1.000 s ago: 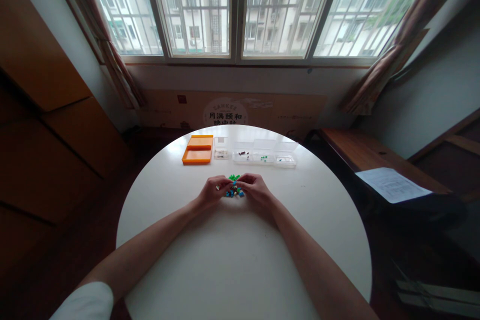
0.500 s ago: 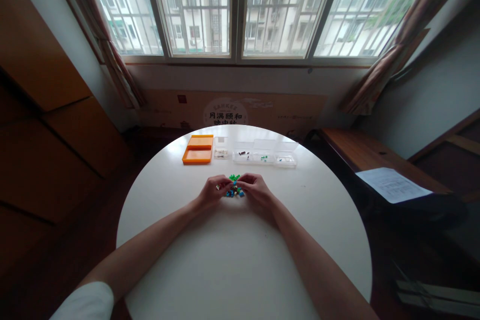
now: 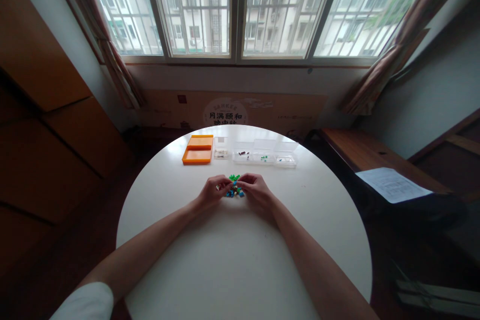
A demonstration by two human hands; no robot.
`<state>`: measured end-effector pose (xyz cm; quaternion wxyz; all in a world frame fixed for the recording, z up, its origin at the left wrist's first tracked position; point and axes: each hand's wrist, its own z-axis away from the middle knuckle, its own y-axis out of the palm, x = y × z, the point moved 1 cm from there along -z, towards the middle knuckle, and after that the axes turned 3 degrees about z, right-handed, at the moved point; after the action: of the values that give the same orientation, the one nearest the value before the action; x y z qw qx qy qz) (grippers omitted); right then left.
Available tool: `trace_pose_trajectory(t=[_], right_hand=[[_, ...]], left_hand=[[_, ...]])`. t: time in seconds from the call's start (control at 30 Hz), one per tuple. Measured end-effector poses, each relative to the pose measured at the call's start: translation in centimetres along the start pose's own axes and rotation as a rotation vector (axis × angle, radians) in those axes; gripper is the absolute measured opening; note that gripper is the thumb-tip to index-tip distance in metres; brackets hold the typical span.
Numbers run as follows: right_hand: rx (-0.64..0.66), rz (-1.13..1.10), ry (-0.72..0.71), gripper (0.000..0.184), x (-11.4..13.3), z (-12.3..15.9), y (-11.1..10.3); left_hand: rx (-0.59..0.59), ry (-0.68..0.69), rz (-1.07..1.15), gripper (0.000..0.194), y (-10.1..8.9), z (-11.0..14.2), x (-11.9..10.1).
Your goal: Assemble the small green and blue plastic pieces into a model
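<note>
My left hand and my right hand meet over a small pile of toy building bricks in green, blue, brown and white. Thumb and fingers of each hand are pinched together. A tiny blue brick shows between the two sets of fingertips, and both hands appear to grip it. Green bricks lie just beyond the fingertips. The fingers cover part of the pile, so some pieces are hidden.
Across the white round table, an open orange box stands at the far left. Beside it are a clear box with pale pieces and open clear boxes with brown, green and blue bits. A paper sheet lies off to the right.
</note>
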<state>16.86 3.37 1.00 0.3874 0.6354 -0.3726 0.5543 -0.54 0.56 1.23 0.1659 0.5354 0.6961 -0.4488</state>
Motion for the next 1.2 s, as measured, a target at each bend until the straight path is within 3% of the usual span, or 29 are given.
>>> trace_pose_trajectory(t=[1.2], right_hand=[[0.004, 0.013, -0.030, 0.028, -0.26, -0.08, 0.19]], left_hand=[[0.032, 0.002, 0.035, 0.021, -0.03, -0.07, -0.16]])
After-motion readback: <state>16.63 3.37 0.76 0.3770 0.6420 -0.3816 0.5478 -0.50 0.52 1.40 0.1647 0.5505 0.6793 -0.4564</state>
